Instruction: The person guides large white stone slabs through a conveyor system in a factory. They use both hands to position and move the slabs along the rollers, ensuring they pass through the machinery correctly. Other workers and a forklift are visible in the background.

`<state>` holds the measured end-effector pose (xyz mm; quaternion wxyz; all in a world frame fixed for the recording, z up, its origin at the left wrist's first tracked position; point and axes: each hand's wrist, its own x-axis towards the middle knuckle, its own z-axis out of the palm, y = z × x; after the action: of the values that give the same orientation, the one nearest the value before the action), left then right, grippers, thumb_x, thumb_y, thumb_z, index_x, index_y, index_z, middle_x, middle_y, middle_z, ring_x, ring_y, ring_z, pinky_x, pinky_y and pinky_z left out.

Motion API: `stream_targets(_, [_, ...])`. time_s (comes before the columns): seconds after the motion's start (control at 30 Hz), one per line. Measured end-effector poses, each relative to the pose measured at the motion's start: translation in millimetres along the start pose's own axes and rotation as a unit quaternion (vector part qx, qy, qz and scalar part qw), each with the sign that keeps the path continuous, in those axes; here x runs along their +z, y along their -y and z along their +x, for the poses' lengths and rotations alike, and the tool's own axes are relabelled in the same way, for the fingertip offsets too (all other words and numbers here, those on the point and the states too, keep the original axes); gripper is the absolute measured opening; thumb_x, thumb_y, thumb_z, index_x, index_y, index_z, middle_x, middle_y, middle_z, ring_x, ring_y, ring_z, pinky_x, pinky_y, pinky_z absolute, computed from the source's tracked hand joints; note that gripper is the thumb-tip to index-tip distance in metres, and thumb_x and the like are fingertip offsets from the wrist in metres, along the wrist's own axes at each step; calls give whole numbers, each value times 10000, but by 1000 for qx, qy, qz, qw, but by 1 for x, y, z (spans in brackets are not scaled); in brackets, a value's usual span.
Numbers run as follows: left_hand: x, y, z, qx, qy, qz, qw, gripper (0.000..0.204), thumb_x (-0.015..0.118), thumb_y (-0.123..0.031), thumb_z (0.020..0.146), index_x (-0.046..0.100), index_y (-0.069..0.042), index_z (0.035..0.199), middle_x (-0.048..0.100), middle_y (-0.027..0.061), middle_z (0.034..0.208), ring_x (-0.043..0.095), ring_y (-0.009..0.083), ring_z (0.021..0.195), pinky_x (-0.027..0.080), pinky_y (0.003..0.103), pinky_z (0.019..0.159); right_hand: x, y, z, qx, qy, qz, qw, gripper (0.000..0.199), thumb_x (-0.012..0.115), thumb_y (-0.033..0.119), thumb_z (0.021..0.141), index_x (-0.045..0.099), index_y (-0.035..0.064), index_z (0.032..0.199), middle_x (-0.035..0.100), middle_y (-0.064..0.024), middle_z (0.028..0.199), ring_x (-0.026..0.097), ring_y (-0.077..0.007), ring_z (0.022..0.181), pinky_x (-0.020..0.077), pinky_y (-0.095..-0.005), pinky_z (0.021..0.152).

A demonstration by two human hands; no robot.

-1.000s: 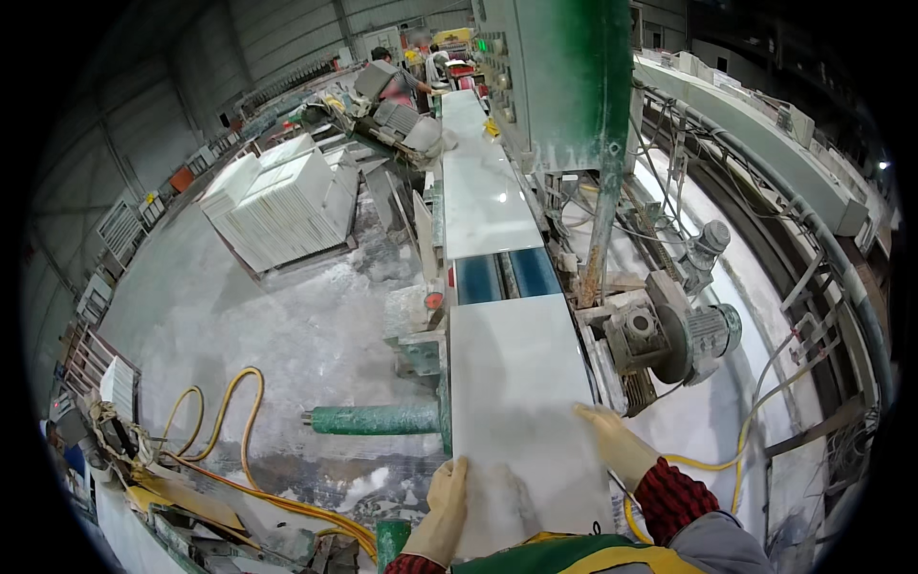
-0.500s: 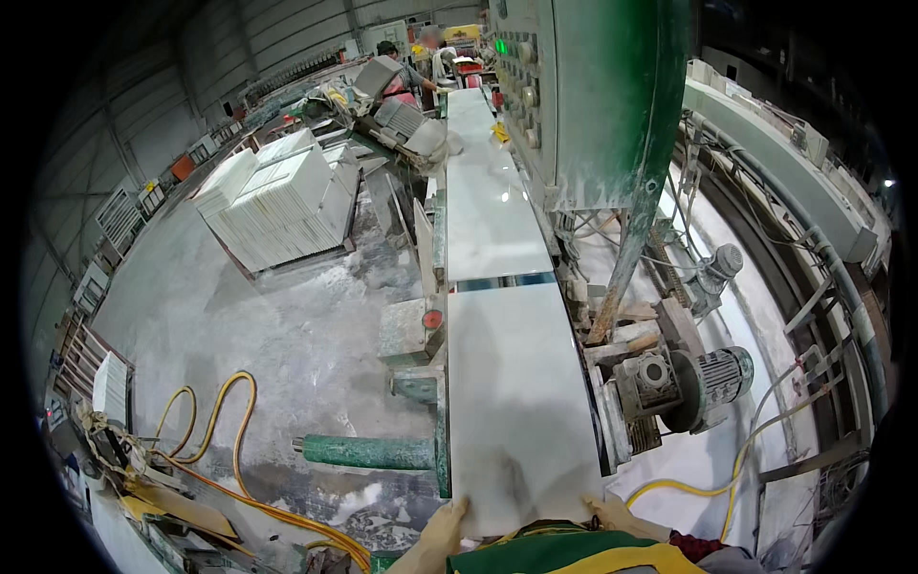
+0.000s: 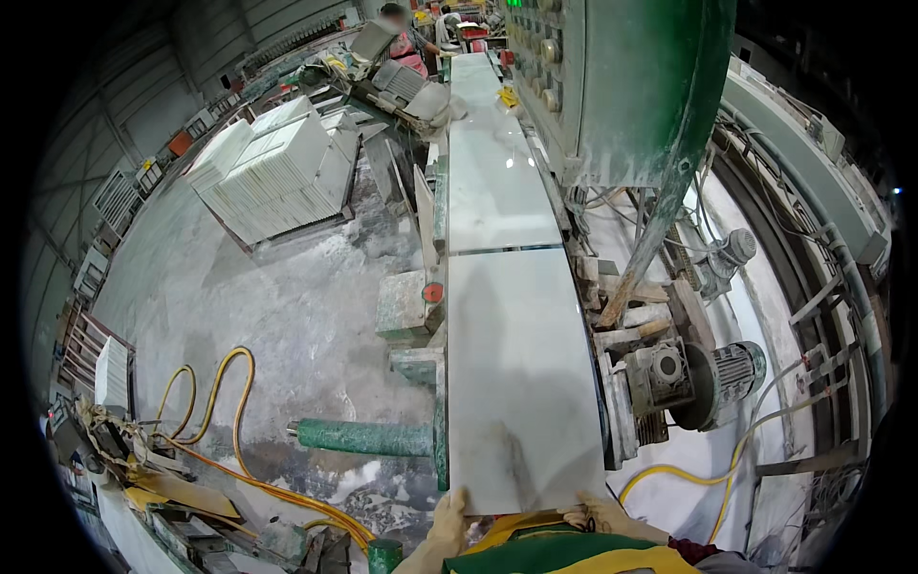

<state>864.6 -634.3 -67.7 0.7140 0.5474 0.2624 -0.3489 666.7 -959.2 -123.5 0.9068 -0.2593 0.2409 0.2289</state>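
A long white stone slab lies flat on a narrow conveyor in front of me. My left hand grips its near left corner, the thumb at the edge and the other fingers mostly hidden. At the near right corner my right hand holds the same edge with bent fingers. Just beyond, a second white slab lies in line, a thin dark seam between the two. Its surface is glossy and reflects lights. A yellow object sits by the conveyor's right side farther up.
A green control cabinet overhangs the right side, above a motor. At left stand a control box with a red button, a green roller and stacked white slabs. A yellow hose crosses the floor. Another person stands far ahead.
The near slab has slid forward with both my hands at its edge. The wide blue gap before the second slab has narrowed to a thin seam. My view has shifted slightly.
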Motion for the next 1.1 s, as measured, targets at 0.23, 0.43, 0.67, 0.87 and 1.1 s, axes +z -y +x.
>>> stream_targets(0.23, [3, 7, 21, 42, -30, 38, 998, 410, 724, -370, 1059, 641, -9, 1234, 707, 116, 1003, 695, 242, 746, 593, 386, 624, -80, -47, 41, -187, 155, 16, 970, 612, 366, 329, 1199, 252, -21, 1688, 478, -321, 1613, 621, -325, 1312, 523, -334, 1056])
stream_targets(0.43, [15, 4, 44, 85, -47, 39, 995, 409, 731, -354, 1057, 692, 34, 1183, 723, 83, 1018, 677, 192, 820, 559, 366, 714, -113, -15, 72, 93, 224, 352, 904, 816, 482, 594, 1122, 385, -28, 1641, 632, -325, 1442, 747, -310, 832, 595, -348, 551])
stream_targets(0.67, [16, 14, 57, 122, -58, -6, 991, 430, 762, -356, 1033, 703, 44, 1177, 728, 71, 1007, 669, 184, 865, 561, 371, 762, -92, -5, 54, 81, 118, 392, 909, 766, 426, 615, 1127, 355, 121, 1709, 657, -288, 1441, 754, -334, 992, 647, -391, 761])
stream_targets(0.87, [41, -23, 24, 73, -69, -7, 995, 474, 768, -397, 1019, 695, 40, 1187, 730, 91, 998, 685, 209, 880, 573, 367, 785, -13, 23, 40, 133, 423, 574, 689, 630, 247, 486, 1197, 259, 141, 1724, 194, -309, 1763, 192, -429, 1647, 504, -544, 1201])
stream_targets(1.1, [11, 8, 66, 155, 16, 29, 987, 588, 714, -483, 1052, 614, 43, 1295, 694, 172, 1138, 715, 305, 921, 646, 488, 744, -67, 8, 73, -22, 273, -95, 957, 567, 418, 406, 1168, 353, 142, 1666, 400, -246, 1659, 518, -337, 1356, 558, -465, 1030])
